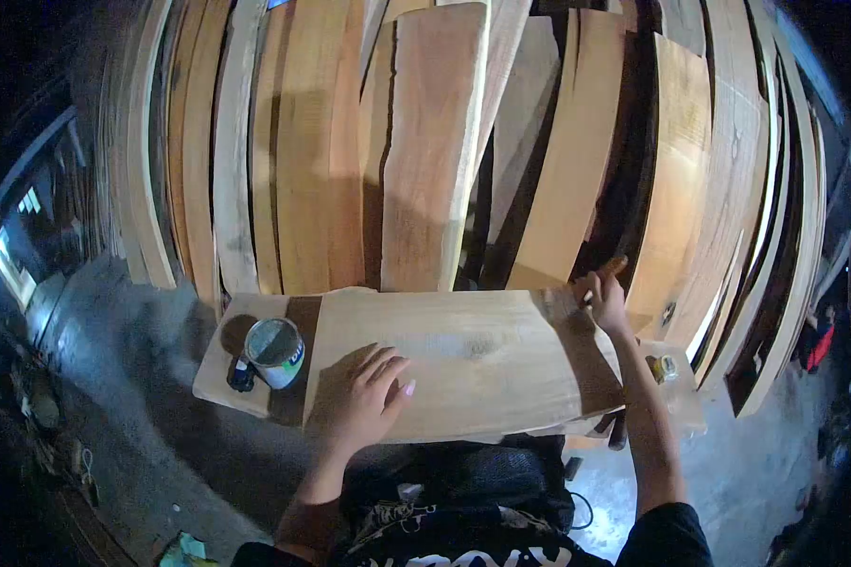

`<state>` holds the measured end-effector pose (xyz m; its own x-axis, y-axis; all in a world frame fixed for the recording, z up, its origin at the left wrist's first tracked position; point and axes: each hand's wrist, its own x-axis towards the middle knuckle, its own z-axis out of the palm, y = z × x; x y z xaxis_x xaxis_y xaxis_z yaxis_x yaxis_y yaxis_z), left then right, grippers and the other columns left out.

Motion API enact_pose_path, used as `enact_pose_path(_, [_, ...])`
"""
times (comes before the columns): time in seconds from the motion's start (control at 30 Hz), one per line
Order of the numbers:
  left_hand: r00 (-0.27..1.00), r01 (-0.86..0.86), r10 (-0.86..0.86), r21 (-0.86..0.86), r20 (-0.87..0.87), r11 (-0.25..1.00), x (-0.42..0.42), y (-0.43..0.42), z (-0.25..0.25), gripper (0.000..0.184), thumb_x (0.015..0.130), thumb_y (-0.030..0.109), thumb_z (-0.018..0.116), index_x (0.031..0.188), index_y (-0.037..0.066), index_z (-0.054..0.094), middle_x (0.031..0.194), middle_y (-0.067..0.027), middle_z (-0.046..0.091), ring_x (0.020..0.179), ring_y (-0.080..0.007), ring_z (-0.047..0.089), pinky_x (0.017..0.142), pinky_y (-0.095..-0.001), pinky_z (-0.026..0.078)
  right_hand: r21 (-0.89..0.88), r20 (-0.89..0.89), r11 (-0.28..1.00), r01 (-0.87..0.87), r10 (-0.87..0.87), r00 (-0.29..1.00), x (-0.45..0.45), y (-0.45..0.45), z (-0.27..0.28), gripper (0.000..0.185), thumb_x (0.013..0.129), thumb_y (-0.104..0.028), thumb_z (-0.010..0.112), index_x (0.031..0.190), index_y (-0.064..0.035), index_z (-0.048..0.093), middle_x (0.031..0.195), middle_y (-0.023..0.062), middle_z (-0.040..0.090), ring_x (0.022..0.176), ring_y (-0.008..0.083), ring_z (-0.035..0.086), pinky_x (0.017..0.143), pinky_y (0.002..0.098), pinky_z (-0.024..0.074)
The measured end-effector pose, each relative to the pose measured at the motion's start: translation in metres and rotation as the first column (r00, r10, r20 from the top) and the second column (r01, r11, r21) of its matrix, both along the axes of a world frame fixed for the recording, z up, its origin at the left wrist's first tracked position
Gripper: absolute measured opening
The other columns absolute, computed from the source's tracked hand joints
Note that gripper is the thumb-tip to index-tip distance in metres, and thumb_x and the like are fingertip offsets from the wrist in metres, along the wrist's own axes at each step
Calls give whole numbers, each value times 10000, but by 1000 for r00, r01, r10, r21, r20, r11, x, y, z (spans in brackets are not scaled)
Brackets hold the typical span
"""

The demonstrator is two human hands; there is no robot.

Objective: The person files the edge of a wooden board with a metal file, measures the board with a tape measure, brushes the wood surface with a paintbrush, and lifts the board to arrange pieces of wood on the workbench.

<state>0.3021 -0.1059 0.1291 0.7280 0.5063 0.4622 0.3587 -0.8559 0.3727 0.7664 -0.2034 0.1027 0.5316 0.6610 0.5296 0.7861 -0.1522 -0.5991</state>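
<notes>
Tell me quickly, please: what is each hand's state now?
Left hand: open, over the pale board.
Right hand: closed around a brown tool handle.

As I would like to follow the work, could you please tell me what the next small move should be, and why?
Probably the left hand should press flat on the board to steady it: the right hand grips a brown-handled tool near the far right corner, while the left is open over the left half, its contact unclear.
</notes>
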Motion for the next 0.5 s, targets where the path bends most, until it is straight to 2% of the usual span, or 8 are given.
enact_pose_path(0.03, [1000, -2, 2, 14, 16, 1000, 0, 2, -6, 333, 915, 261, 633, 1164, 40, 631, 1256, -173, 610, 1233, -348, 538, 1046, -457, 422, -65, 44, 991, 115, -112, 993, 1, -9, 7, 358, 1043, -302, 440, 1003, 30, 566, 850, 174, 674, 744, 269, 683, 655, 387, 540])
enact_pose_path(0.17, [999, -18, 17, 18, 45, 1000, -1, -1, -7, 340, 914, 280, 632, 1162, 47, 634, 1243, -162, 618, 1224, -342, 545, 1036, -455, 430, -25, 180, 999, -30, 34, 983, -6, 0, 17, 273, 1034, -232, 429, 970, 13, 530, 696, 201, 609, 637, 319, 662, 573, 415, 492])
enact_pose_path(0.2, [999, -19, 18, 26, 44, 999, -2, -1, -8, 340, 913, 283, 632, 1160, 48, 635, 1243, -160, 618, 1223, -341, 547, 1034, -455, 431, -173, 104, 984, 44, -27, 994, -9, 12, 18, 191, 1000, -185, 461, 1020, -7, 527, 697, 211, 599, 656, 324, 669, 599, 434, 513])
enact_pose_path(0.27, [999, -18, 16, 46, 40, 999, -2, 1, -9, 341, 912, 290, 633, 1156, 51, 637, 1242, -155, 620, 1221, -339, 549, 1030, -454, 434, -261, 250, 964, 40, 28, 968, -42, 32, 25, 486, 883, -133, 549, 1359, -102, 461, 780, 230, 644, 725, 421, 658, 668, 500, 530])
enact_pose_path(0.33, [1000, -11, 11, 36, 6, 999, -4, 0, 3, 344, 911, 290, 634, 1159, 52, 636, 1243, -156, 619, 1225, -338, 546, 1029, -451, 437, -454, 318, 890, 36, 125, 940, -49, 71, 7, 682, 864, -123, 549, 1501, -159, 308, 916, 255, 661, 822, 443, 652, 714, 524, 530])
enact_pose_path(0.4, [1000, 15, -15, -1, 14, 1000, -5, 0, 6, 352, 918, 273, 624, 1172, 29, 620, 1238, -178, 612, 1222, -355, 539, 1034, -453, 432, -462, 410, 887, -9, 223, 884, -90, 105, 2, 649, 886, -159, 539, 1493, -104, 314, 970, 255, 660, 757, 469, 646, 683, 530, 539])
enact_pose_path(0.47, [996, 61, -57, -55, 68, 997, -5, -1, 4, 367, 933, 240, 603, 1194, -17, 588, 1225, -221, 600, 1210, -390, 528, 1046, -461, 420, -608, 248, 783, -136, 349, 903, -140, 127, 19, 570, 924, -138, 472, 1474, -80, 335, 932, 250, 645, 749, 461, 651, 662, 544, 536])
enact_pose_path(0.5, [995, 59, -55, -49, 84, 997, -4, 1, -1, 361, 934, 241, 603, 1191, -12, 589, 1218, -216, 603, 1206, -389, 529, 1039, -462, 423, -546, 199, 802, -242, 405, 892, -162, 138, 18, 566, 912, -126, 488, 1460, -88, 351, 919, 263, 646, 769, 459, 654, 679, 546, 531])
